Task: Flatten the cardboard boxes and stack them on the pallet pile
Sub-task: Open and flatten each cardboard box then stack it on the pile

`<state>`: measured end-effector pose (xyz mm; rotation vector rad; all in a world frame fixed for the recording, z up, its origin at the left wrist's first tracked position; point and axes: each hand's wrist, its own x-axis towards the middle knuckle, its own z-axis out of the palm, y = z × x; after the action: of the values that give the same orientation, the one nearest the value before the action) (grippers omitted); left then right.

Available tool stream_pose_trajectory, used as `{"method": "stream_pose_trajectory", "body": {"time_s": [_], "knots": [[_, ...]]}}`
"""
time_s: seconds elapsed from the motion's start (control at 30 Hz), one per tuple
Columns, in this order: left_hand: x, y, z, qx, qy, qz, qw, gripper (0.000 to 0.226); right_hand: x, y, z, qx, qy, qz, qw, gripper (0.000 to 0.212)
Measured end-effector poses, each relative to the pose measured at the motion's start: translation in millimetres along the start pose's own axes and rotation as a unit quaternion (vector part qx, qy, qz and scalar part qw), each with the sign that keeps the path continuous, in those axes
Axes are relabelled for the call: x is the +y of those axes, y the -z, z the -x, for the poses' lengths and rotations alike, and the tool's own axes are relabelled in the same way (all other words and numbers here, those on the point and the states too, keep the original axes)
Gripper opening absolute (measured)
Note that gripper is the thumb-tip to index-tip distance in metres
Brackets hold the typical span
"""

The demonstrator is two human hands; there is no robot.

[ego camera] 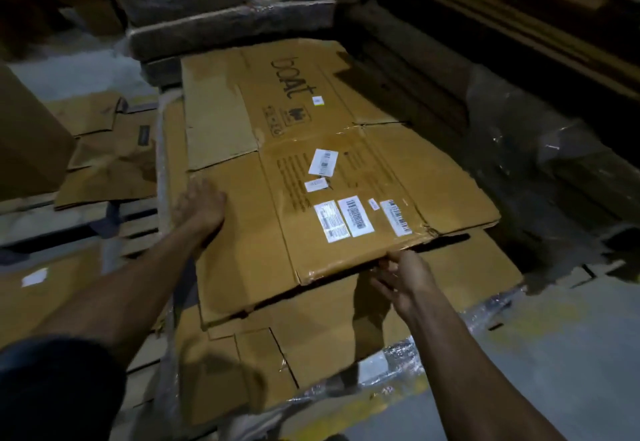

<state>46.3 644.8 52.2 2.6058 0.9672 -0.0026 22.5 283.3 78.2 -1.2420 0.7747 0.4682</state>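
right hand [403, 276]: reaching out from lower right, fingers curling round the near edge of the box [332, 177], pinching it; near edge sitting slightly lifted off the sheet below.
left hand [199, 207]: arm stretching forward from lower left, palm lying on the box's left panel, fingers look spread and fairly straight, pressing, gripping nothing.
box: flattened, "boat" print and white labels [349, 219] facing up, lying on top of the pile [450, 278], skewed a bit against the sheets under it.
pile: flat cardboard over shiny plastic wrap [391, 368], near sheets jutting toward the camera.
risk 1: likely the box is sliding or sitting crooked if the right hand is pushing while the left is only pressing; right corner is overhanging the far side.
risk 2: near fold looking creased and taped, may be springing back up once released.
risk 3: torn edge could be ripping under the pinch.
far: dark wrapped stacks [228, 1] standing behind, loose cardboard [104, 150] lying at left.
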Motion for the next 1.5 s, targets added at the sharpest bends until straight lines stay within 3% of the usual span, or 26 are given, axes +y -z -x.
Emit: {"method": "stream_pose_trajectory", "body": {"time_s": [0.07, 0.1, 0.17, 0.23, 0.3, 0.37, 0.43, 0.53, 0.6, 0.67, 0.8, 1.0, 1.1, 1.2, 1.3, 1.5], "knots": [[-8, -10, 8, 0.003, -0.032, -0.030, 0.999, 0.058, 2, -4, -3, 0.021, 0.037, 0.036, 0.998, 0.007], [-10, -11, 15, 0.001, -0.049, -0.040, 0.998, 0.060, 2, -5, -4, 0.045, 0.074, 0.072, 0.994, 0.017], [-6, -7, 38, -0.001, -0.111, -0.046, 0.993, 0.062, 5, -4, -6, 0.112, 0.153, 0.196, 0.962, 0.058], [4, -2, 74, -0.033, -0.212, -0.044, 0.976, 0.066, 9, 2, 4, 0.155, 0.248, 0.334, 0.896, 0.079], [6, -1, 112, -0.095, -0.289, -0.062, 0.950, 0.083, 14, 13, 10, 0.153, 0.358, 0.450, 0.804, 0.086], [1, -10, 139, -0.117, -0.357, -0.122, 0.919, 0.098, 17, 26, 4, 0.091, 0.412, 0.570, 0.706, 0.084], [-7, -24, 151, -0.084, -0.408, -0.185, 0.890, 0.104, 18, 39, -9, 0.037, 0.412, 0.658, 0.630, 0.076], [-8, -32, 150, -0.021, -0.427, -0.225, 0.876, 0.095, 10, 40, -20, 0.032, 0.442, 0.678, 0.586, 0.067], [-5, -30, 143, -0.025, -0.427, -0.230, 0.874, 0.092, 0, 29, -25, 0.045, 0.435, 0.693, 0.573, 0.049], [0, -26, 133, -0.047, -0.420, -0.216, 0.880, 0.095, -9, 16, -31, 0.051, 0.437, 0.696, 0.568, 0.038], [14, -12, 110, -0.093, -0.379, -0.230, 0.891, 0.104, -25, 2, -44, -0.006, 0.435, 0.715, 0.546, 0.047], [19, -9, 107, -0.113, -0.360, -0.213, 0.901, 0.106, -34, -8, -47, -0.020, 0.403, 0.713, 0.574, 0.050], [27, -4, 113, -0.129, -0.337, -0.148, 0.921, 0.103, -31, -1, -37, -0.013, 0.412, 0.700, 0.583, 0.052], [44, -7, 132, -0.127, -0.353, -0.068, 0.925, 0.090, -21, 19, -20, 0.012, 0.403, 0.657, 0.637, 0.055], [69, -23, 165, -0.130, -0.411, -0.059, 0.901, 0.082, -2, 54, 0, 0.055, 0.380, 0.613, 0.690, 0.056], [142, -80, 230, -0.193, -0.564, -0.074, 0.800, 0.091, 64, 158, 48, 0.193, 0.277, 0.523, 0.783, 0.054]]}}
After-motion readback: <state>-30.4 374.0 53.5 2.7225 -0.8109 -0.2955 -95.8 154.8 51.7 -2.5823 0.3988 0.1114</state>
